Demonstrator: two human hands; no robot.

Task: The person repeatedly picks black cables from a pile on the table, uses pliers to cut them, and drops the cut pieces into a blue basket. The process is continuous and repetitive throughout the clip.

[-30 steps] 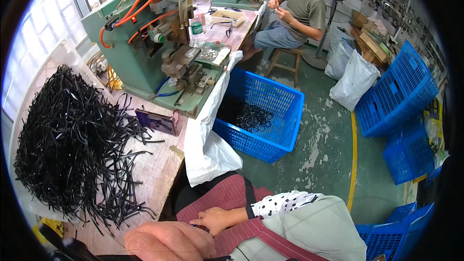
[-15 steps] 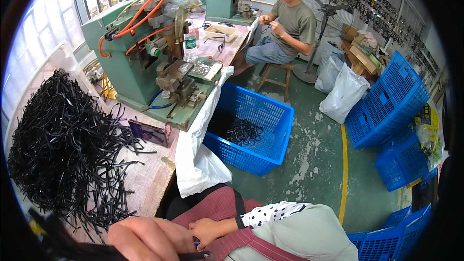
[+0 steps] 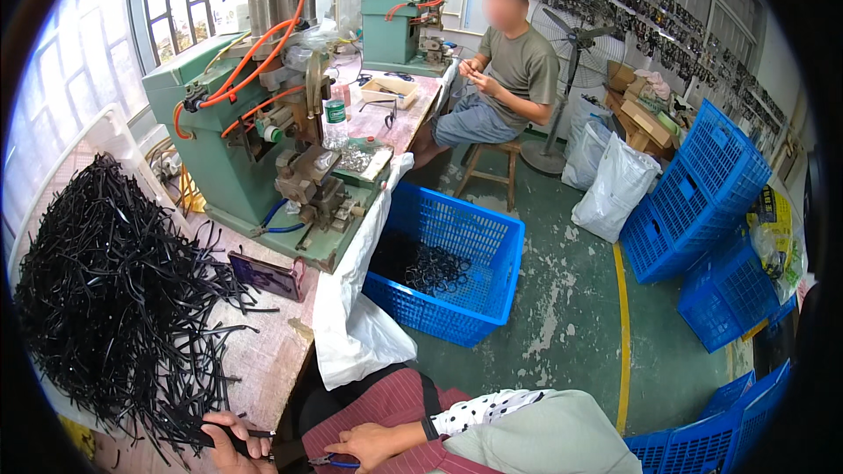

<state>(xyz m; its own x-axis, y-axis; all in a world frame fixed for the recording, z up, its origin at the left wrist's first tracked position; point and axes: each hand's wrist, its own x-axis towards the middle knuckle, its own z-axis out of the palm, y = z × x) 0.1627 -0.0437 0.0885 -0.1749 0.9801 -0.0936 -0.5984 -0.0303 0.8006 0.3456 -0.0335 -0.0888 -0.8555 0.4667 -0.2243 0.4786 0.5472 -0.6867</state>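
A pinkish workbench (image 3: pixel 272 347) runs along the person's left side, bearing a green machine (image 3: pixel 237 171) fitted with orange hoses. A big heap of black strips (image 3: pixel 97 298) covers the near left part of the bench, its loose ends spilling toward the bare surface. On the green floor, to the right of the bench, sits a blue crate (image 3: pixel 430 312) with dark looped pieces inside; a white sheet (image 3: pixel 347 333) hangs down the bench edge between the two. Beyond the crate, a co-worker (image 3: pixel 518 70) sits on a stool.

At the lower edge, the left hand (image 3: pixel 233 443) is just beside the heap's near end, thumb and fingers closed around some held black strips (image 3: pixel 262 434) whose ends stick out to the right; that corner is crowded and dark, so I cannot tell how many. The right hand (image 3: pixel 371 443) rests over the maroon-striped lap, fingers curled on a blue-handled tool (image 3: pixel 338 463), apart from the left hand and from the strips. A phone (image 3: pixel 263 276) leans on its long edge between the heap and the machine.
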